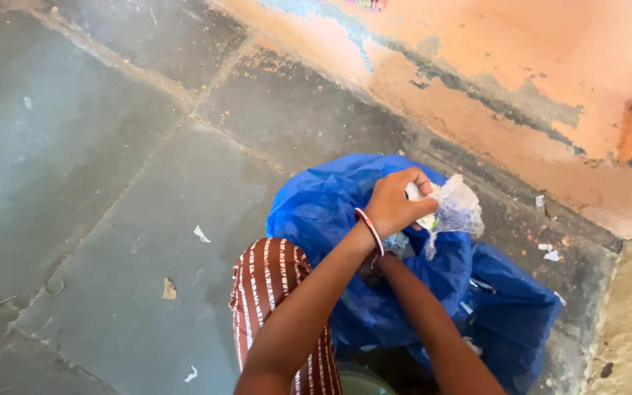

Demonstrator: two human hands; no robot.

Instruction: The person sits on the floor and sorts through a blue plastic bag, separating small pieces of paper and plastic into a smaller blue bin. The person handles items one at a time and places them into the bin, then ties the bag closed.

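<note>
Near the centre right of the frame, the left hand (393, 205), with a red bangle (369, 230) at the wrist, is closing its fingers around a crumpled wad of clear plastic wrap (456, 208) with something white tucked against it, holding the bundle just over the mouth of a large blue plastic bag (330, 212). The bag is sitting slumped on the grey stone floor (74, 146), close to the foot of a peeling orange wall (521, 58) that is running across the upper right. The right forearm is reaching up from the bottom edge and disappearing beneath the left wrist, so the right hand is mostly hidden and whether it is gripping the bag's rim or hanging loose I cannot tell. A red and white striped cloth (272, 285), probably clothing over a knee, is pressing against the bag's left side. The wrap is looking light and springy, so a loose pinch could be letting it slip past the opening onto the floor, where paper scraps (200, 234) are already lying; the thin bag wall may also be folding inward and closing the mouth. The bag's contents, the white item's identity and the lower edge of the bag are hard to make out.
</note>
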